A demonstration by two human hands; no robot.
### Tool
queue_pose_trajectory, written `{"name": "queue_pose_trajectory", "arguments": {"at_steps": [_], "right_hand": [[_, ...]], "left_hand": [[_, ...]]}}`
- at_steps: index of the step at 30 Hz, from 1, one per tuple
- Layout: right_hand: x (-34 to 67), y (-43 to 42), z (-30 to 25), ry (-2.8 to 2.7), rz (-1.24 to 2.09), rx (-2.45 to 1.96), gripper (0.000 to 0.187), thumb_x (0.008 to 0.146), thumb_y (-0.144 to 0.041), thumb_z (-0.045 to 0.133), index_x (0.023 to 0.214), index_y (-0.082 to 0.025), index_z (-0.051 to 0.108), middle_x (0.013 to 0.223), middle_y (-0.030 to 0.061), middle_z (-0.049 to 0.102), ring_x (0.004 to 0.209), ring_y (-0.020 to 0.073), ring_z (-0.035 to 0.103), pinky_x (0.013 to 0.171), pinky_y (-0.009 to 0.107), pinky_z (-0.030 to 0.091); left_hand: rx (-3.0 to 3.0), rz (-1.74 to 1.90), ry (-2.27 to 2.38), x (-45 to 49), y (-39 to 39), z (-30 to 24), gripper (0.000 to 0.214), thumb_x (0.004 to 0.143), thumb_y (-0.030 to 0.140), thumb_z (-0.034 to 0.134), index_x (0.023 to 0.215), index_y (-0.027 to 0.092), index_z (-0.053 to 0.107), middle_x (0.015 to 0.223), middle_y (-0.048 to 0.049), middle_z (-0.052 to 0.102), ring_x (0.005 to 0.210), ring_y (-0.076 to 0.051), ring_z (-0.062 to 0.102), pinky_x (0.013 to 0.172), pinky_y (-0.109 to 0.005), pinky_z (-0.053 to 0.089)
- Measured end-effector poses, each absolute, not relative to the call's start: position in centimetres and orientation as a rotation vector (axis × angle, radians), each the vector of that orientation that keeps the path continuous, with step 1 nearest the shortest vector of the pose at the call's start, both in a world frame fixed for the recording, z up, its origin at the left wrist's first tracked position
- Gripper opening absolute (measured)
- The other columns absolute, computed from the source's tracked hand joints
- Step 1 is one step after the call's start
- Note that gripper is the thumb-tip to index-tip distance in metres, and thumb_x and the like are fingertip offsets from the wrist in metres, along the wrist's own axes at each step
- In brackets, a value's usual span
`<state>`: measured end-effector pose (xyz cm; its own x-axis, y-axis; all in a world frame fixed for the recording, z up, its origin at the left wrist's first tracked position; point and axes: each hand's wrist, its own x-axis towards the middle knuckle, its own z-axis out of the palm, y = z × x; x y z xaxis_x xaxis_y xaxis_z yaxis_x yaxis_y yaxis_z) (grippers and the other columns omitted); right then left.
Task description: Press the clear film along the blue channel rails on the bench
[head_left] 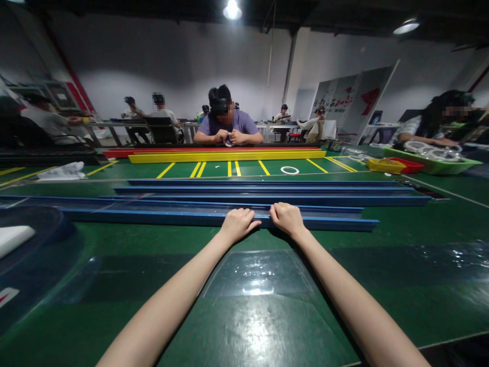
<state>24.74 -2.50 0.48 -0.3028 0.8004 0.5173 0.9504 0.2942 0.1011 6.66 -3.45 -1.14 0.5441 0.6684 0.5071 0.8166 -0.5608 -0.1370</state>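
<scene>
Blue channels [191,218] on green table [428,306]

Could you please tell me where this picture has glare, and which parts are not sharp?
Head view: glare lies on the green table and the clear strip; a ceiling lamp burns white. Same view: both picture edges look smeared, including the seated person at far left, while the left hand and right hand look fairly sharp.
</scene>
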Motion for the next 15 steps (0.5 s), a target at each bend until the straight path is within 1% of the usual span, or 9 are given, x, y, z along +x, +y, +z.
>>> {"name": "queue_pose_trajectory", "arguments": {"at_steps": [7,15], "right_hand": [[24.96,-2.05,0.18,-2.201,-0.617,-1.501,0.042,0.084,-0.026,0.024,0.065,-0.014,0.058,0.062,0.0076,0.061,0.055,0.0123,0.052,0.049,0.026,0.020],[25.26,-2.07,0.30,-2.183,-0.627,-1.568,0.040,0.083,-0.025,0.025,0.064,-0.014,0.059,0.064,0.0078,0.063,0.055,0.0137,0.054,0.049,0.026,0.021]], "left_hand": [[-2.394,-0.586,-1.175,6.61,-3.60,-1.05,0.037,0.085,0.047,0.034,0.085,0.017,0.055,0.076,-0.0064,0.058,0.072,-0.018,0.052,0.061,-0.028,0.032],[-2.368,-0.565,-1.110,6.55,-3.75,-0.81,0.037,0.086,0.045,0.033,0.090,0.016,0.055,0.079,-0.0065,0.059,0.075,-0.019,0.051,0.064,-0.030,0.030]]}}
